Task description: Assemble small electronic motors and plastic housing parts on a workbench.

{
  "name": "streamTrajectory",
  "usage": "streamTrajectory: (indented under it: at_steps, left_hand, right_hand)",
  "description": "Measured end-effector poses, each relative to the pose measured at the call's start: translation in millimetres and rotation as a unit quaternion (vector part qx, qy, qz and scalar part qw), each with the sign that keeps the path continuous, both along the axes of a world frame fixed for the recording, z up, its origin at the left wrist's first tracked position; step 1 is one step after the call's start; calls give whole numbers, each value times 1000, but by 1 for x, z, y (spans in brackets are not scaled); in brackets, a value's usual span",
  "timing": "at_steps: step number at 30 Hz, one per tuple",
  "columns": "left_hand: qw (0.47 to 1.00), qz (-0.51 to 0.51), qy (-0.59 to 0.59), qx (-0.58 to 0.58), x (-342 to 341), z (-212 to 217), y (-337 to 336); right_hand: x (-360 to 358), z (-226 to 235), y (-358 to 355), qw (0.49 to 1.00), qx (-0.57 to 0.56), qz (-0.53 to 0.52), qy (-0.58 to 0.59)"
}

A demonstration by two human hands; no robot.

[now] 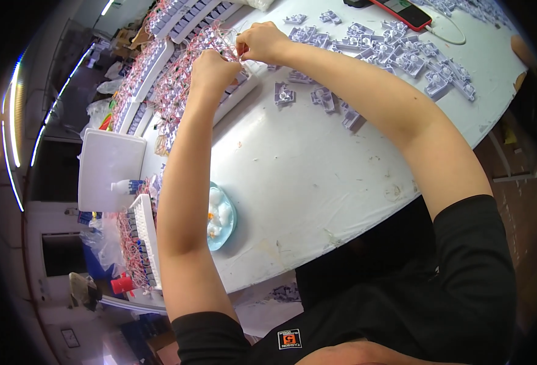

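Both my arms reach out to the far side of the table, where a white tray [235,97] holds small parts with a tangle of thin red and white wires [210,41]. My right hand [263,41] bends down in a pinch, with a thin reddish wire at its fingertips. Close against it, my left hand [215,73] has its thumb and fingers pressed together over the tray's end. What the left fingers hold is too small to make out. Loose light-purple plastic parts [285,94] lie just right of the hands.
Many more such parts [410,61] spread over the white table [305,182]. A red-edged phone [405,13] with a white cable lies at the far right. A blue bowl [232,228] of white fluffy balls sits beside my left forearm. Further wired trays [147,237] line the left.
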State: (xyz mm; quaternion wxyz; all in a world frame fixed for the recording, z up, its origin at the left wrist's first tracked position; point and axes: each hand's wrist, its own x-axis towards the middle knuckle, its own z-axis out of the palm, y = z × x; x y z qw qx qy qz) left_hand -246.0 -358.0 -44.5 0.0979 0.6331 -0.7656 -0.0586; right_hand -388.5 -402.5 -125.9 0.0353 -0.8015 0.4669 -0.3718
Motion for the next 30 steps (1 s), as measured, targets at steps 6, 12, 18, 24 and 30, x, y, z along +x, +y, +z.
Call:
streamTrajectory:
  at_steps: [6,12,18,24,30]
  left_hand:
    - [997,57,41,34,-2,-5,-7]
    - [998,59,19,-10,-12,-9,-2]
    - [997,47,-61,20,-19,3,0]
    - [983,19,180,-39,10,90,21]
    - [958,-52,245,-140,54,111,171]
  right_hand:
    - [-4,-1,14,999,-18,-24,30]
    - [-23,25,32,999,-4,3,44]
    - [-45,44,84,995,-79,11,56]
    - [-31,30,160,997,-41,46,49]
    - [-4,10,217,982,-32,182,-29]
